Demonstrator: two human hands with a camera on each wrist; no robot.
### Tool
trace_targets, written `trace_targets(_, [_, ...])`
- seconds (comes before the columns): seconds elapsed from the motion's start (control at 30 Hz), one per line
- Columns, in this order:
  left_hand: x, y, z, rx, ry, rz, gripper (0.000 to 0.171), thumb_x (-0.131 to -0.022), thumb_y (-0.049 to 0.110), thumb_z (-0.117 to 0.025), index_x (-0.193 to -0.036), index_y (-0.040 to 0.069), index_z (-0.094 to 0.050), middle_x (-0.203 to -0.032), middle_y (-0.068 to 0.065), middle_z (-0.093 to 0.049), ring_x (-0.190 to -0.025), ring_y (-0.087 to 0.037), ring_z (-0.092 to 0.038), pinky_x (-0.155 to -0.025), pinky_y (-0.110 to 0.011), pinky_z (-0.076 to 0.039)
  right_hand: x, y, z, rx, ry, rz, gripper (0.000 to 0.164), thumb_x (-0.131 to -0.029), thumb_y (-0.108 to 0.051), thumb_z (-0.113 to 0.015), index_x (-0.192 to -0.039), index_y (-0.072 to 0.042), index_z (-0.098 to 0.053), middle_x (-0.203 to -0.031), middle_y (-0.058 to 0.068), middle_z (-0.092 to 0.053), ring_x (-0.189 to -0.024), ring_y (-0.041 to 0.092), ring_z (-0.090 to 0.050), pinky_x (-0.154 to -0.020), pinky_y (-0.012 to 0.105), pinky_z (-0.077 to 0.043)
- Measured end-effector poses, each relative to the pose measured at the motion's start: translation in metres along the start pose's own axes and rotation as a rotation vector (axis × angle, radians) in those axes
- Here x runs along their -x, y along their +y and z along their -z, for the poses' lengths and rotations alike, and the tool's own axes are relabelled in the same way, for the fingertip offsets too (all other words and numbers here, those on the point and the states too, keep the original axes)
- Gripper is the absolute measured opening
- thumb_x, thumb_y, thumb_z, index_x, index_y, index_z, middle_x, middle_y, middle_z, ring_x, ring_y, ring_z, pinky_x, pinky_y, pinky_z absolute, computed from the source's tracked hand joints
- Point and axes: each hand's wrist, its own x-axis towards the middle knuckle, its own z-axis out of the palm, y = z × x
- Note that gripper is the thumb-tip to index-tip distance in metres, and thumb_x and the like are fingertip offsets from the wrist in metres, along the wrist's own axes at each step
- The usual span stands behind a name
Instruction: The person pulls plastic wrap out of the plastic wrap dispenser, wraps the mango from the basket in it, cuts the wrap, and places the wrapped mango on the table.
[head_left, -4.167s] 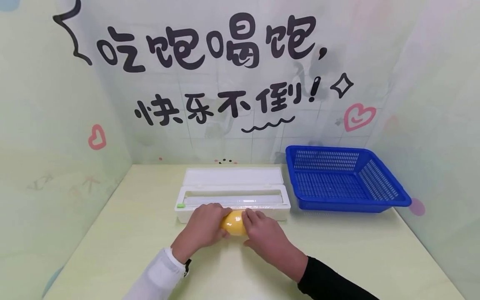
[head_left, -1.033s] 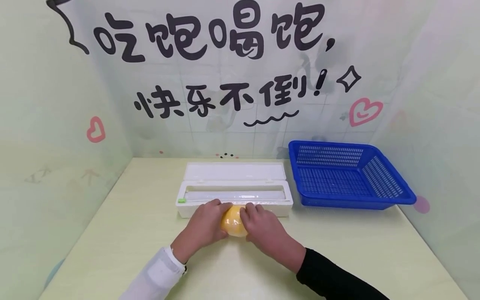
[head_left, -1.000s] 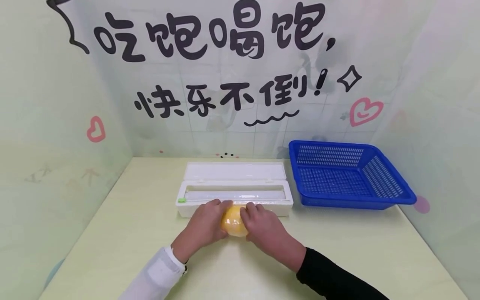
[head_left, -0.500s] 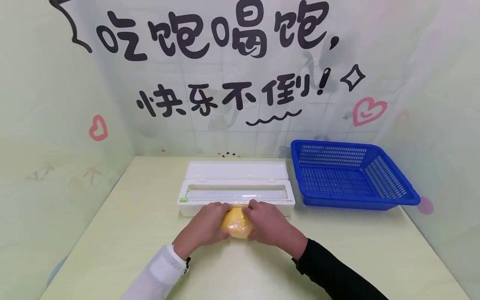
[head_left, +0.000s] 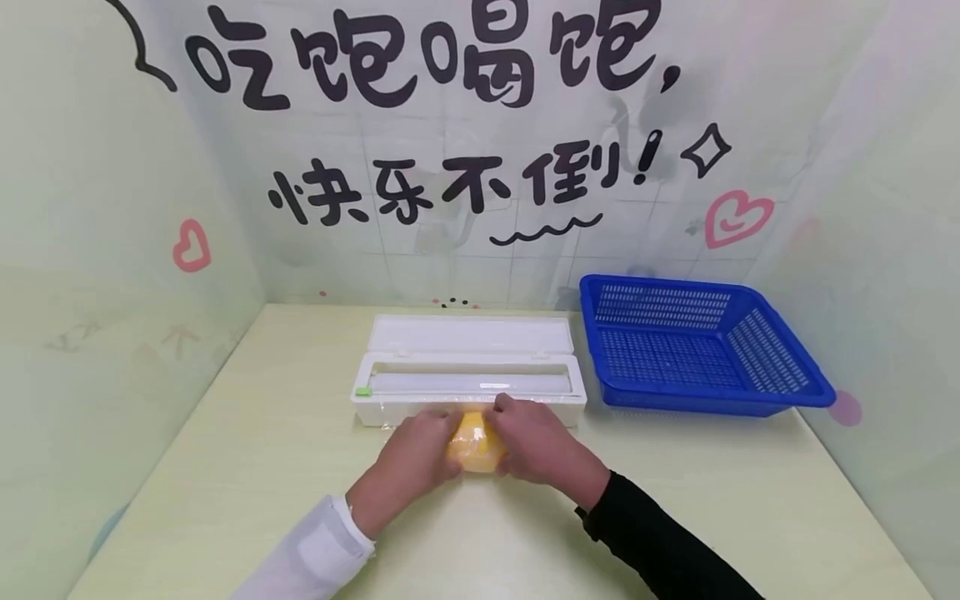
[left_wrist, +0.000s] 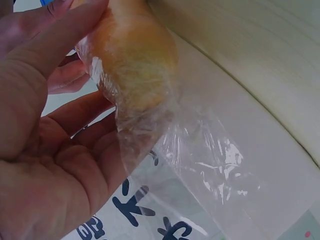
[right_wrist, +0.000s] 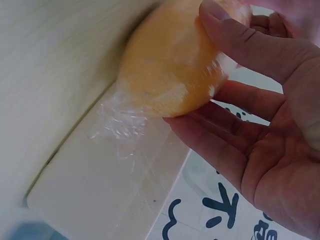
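A rounded yellow-orange fruit (head_left: 476, 448), perhaps a mango, is covered in shiny cling film between both hands, close to the front of a white cling film box (head_left: 387, 412). My left hand (head_left: 417, 458) holds its left side, thumb toward the fruit's surface in the left wrist view. From the right, my right hand (head_left: 542, 443) grips it with thumb and fingertips. Loose crumpled cling film (left_wrist: 205, 155) trails off the fruit across the box in the left wrist view. The fruit's far side is hidden.
The box's lid (head_left: 471, 334) is raised at the back, and a film roll (head_left: 442, 382) lies inside. A green slider (head_left: 363, 392) sits on its left front edge. To the right stands a blue perforated basket (head_left: 671, 397). Printed walls enclose the pale table (head_left: 262, 417).
Over the last second my right hand has shifted slightly right and changed its hold, uncovering more of the fruit. Both hands still hold it. The head view has tilted a little downward.
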Motion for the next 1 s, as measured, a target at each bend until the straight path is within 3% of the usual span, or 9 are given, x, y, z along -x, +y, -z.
trace_targets(0.13, [0.004, 0.007, 0.000, -0.103, 0.049, 0.005, 0.058, -0.060, 0.014, -0.094, -0.110, -0.002, -0.070, -0.097, -0.015, -0.069, -0.077, -0.030, -0.066, -0.067, -0.042, -0.057, 0.000, 0.001, -0.001, -0.001, 0.001, -0.007, 0.057, -0.062, -0.029, -0.097, -0.108, -0.011, -0.071, -0.097, 0.003, -0.062, -0.075, 0.017, -0.061, -0.068, 0.030, -0.054])
trace_targets(0.23, [0.006, 0.011, 0.003, -0.215, 0.085, -0.009, 0.055, -0.059, 0.020, -0.096, -0.103, -0.001, -0.072, -0.095, -0.013, -0.066, -0.083, -0.030, -0.063, -0.065, -0.038, -0.058, -0.001, 0.001, -0.002, 0.010, 0.000, -0.005, 0.056, -0.063, -0.031, -0.096, -0.109, -0.011, -0.070, -0.099, 0.003, -0.062, -0.075, 0.017, -0.061, -0.066, 0.029, -0.054])
trace_targets(0.37, [0.006, 0.013, 0.005, -0.316, 0.097, -0.046, 0.050, -0.058, 0.027, -0.097, -0.091, 0.000, -0.071, -0.085, -0.010, -0.062, -0.077, -0.027, -0.056, -0.059, -0.034, -0.056, -0.003, 0.002, -0.001, 0.033, -0.006, -0.005, 0.055, -0.065, -0.034, -0.095, -0.109, -0.013, -0.069, -0.097, 0.002, -0.061, -0.073, 0.016, -0.058, -0.064, 0.028, -0.052])
trace_targets(0.5, [0.002, 0.008, 0.006, -0.287, 0.066, -0.084, 0.049, -0.057, 0.026, -0.098, -0.091, 0.001, -0.072, -0.080, -0.008, -0.060, -0.068, -0.023, -0.055, -0.060, -0.035, -0.054, -0.002, 0.002, 0.000, 0.038, -0.018, -0.011, 0.054, -0.066, -0.034, -0.094, -0.109, -0.013, -0.068, -0.096, 0.002, -0.061, -0.072, 0.015, -0.057, -0.061, 0.028, -0.050])
trace_targets(0.8, [-0.008, -0.014, 0.005, -0.168, 0.036, -0.149, 0.044, -0.058, 0.025, -0.097, -0.088, 0.005, -0.071, -0.083, -0.006, -0.066, -0.073, -0.022, -0.061, -0.071, -0.039, -0.053, -0.004, -0.003, 0.001, 0.169, 0.007, 0.014, 0.061, -0.071, -0.040, -0.089, -0.118, -0.008, -0.068, -0.097, 0.003, -0.061, -0.076, 0.017, -0.061, -0.062, 0.030, -0.052])
trace_targets(1.0, [-0.006, -0.020, 0.003, -0.140, 0.015, -0.162, 0.041, -0.060, 0.025, -0.097, -0.083, 0.007, -0.069, -0.081, -0.003, -0.065, -0.073, -0.020, -0.060, -0.070, -0.038, -0.052, -0.005, -0.001, -0.001, 0.110, -0.013, 0.024, 0.057, -0.074, -0.038, -0.086, -0.118, -0.009, -0.065, -0.097, 0.004, -0.061, -0.076, 0.017, -0.059, -0.063, 0.030, -0.051])
